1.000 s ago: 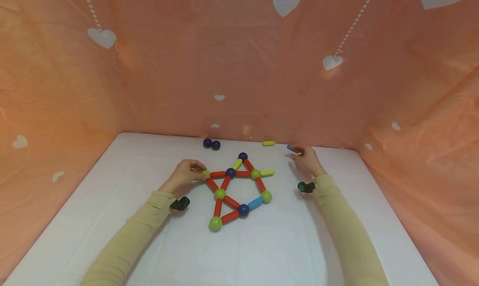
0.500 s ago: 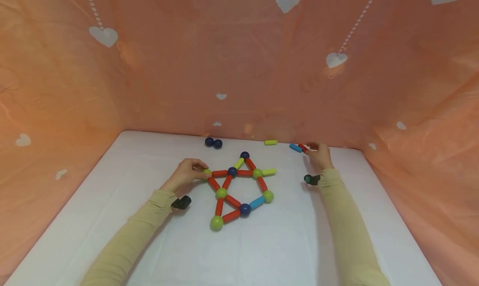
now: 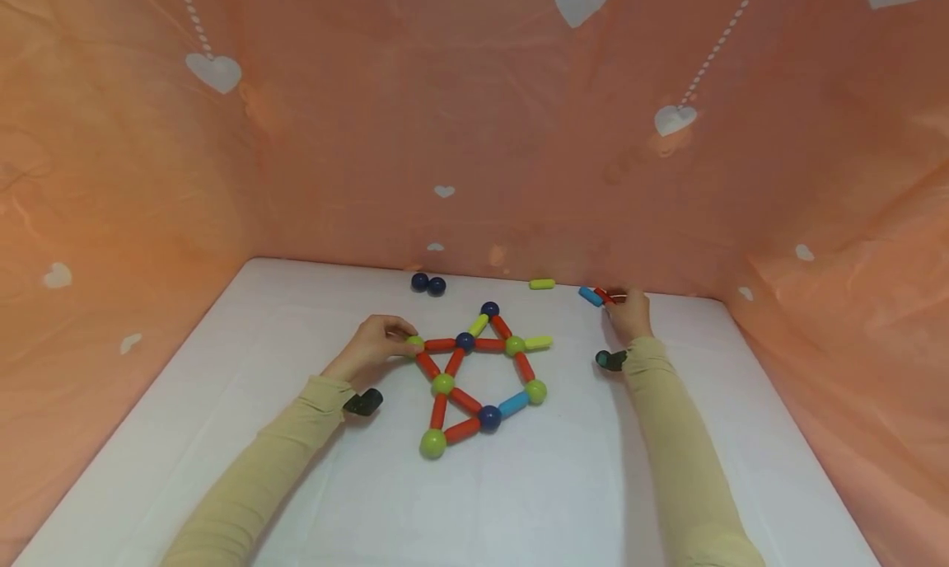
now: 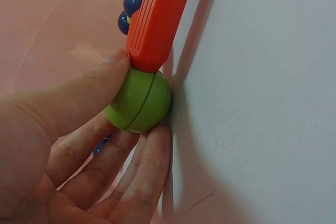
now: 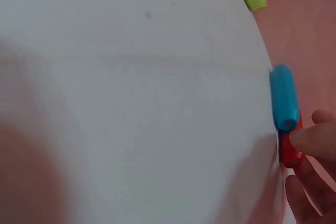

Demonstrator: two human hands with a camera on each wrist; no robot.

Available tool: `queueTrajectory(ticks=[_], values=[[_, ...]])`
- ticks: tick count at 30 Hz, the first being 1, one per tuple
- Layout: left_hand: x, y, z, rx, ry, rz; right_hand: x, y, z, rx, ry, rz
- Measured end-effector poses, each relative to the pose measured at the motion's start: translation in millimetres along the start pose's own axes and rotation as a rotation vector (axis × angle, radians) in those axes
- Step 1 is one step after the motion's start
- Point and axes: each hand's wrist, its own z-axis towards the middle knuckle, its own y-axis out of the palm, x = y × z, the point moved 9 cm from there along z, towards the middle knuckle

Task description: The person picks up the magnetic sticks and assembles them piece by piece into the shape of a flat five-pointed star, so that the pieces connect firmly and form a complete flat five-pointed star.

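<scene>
Green and smooth, a ball (image 4: 139, 101) at the left corner of the flat rod-and-ball figure (image 3: 474, 373) sits pinched in the left hand (image 3: 374, 346), thumb on top and fingers (image 4: 149, 171) curled beneath it. A ribbed red rod (image 4: 157, 17) runs straight out of this ball toward the rest of the figure, which lies on the white tabletop (image 3: 519, 493) between the two arms.

Over at the far right edge of the tabletop, the right hand (image 3: 630, 313) pinches a short red rod (image 5: 290, 148) between fingertips (image 5: 315, 140), and that rod meets a blue rod (image 5: 284, 97) end to end (the two lie in a line along the foot of the orange backdrop (image 3: 474, 122)). A loose yellow-green rod (image 3: 542, 284) lies near them, farther left along the same edge. Two dark blue balls (image 3: 428, 284) rest side by side, touching, at the back of the tabletop, apart from the figure.
</scene>
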Motion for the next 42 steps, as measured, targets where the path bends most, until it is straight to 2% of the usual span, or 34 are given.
queueTrajectory(ticks=[4,15,18,21,24,27,34,38,42], values=[[0.1,0.9,0.3,-0.005,0.007,-0.005,-1.4,-0.4,-0.4,0.023,-0.021,-0.028],[-4.1,0.4,2.0,0.003,-0.040,0.004,3.5,-6.1,-11.8,-0.026,0.057,-0.069],[-2.7,1.4,1.2,-0.001,-0.039,0.002,7.5,-14.8,-17.8,-0.023,0.080,-0.041],[-1.3,1.2,0.4,0.001,-0.039,0.003,9.9,-22.2,-24.9,-0.047,0.100,0.032],[-0.8,0.9,1.0,0.002,-0.037,0.005,10.6,-25.0,-33.4,-0.122,0.122,0.092],[-1.8,0.7,2.5,0.001,-0.034,0.006,5.7,-24.2,-42.9,-0.217,0.106,0.092],[-0.5,-0.7,2.4,0.007,-0.014,0.017,-24.2,-8.9,-68.3,-0.450,-0.052,0.023],[1.5,-1.8,1.7,0.012,0.003,0.010,-36.0,-0.1,-83.3,-0.524,-0.113,0.008],[1.1,-1.2,1.8,0.009,0.000,0.013,-41.1,10.0,-97.4,-0.588,-0.137,0.029]])
